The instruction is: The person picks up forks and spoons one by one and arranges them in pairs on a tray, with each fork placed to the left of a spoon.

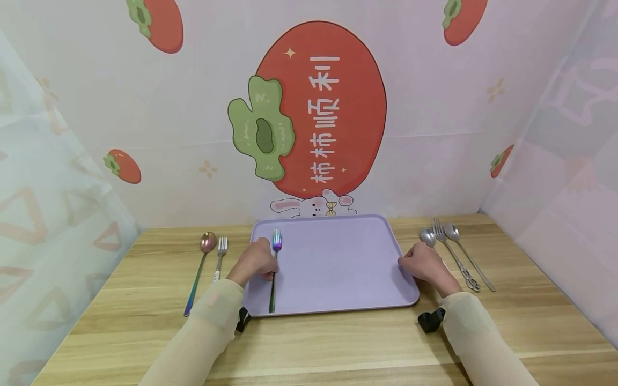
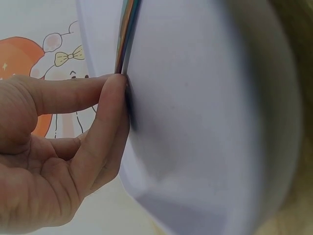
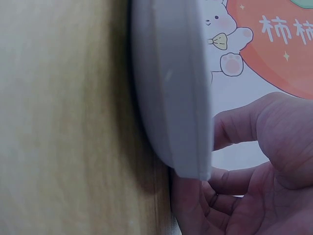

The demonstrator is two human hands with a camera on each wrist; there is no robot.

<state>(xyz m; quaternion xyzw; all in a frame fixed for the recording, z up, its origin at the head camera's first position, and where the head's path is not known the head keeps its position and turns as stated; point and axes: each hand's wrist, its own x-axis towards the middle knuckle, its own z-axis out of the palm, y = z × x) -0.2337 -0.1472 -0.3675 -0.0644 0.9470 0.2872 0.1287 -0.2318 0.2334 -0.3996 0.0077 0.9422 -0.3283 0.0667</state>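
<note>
A pale purple rectangular tray [image 1: 338, 262] lies on the wooden table. At its left side, my left hand [image 1: 258, 259] pinches the handle of a rainbow-coloured fork [image 1: 272, 297] between thumb and fingertips. The fork lies lengthwise over the tray, tines away from me. In the left wrist view the fork handle [image 2: 126, 34] runs close along the tray surface. My right hand [image 1: 427, 266] holds the tray's right rim, thumb above and fingers at the edge. The tray's edge [image 3: 188, 122] shows from the side in the right wrist view.
Left of the tray lie a rainbow-handled spoon [image 1: 207, 244] and a fork with a white handle [image 1: 222, 246], partly behind my sleeve. On the right lie a spoon [image 1: 427, 236], an ornate fork [image 1: 449, 249] and a long-handled spoon [image 1: 465, 252]. A printed cloth [image 1: 193, 107] hangs behind the table.
</note>
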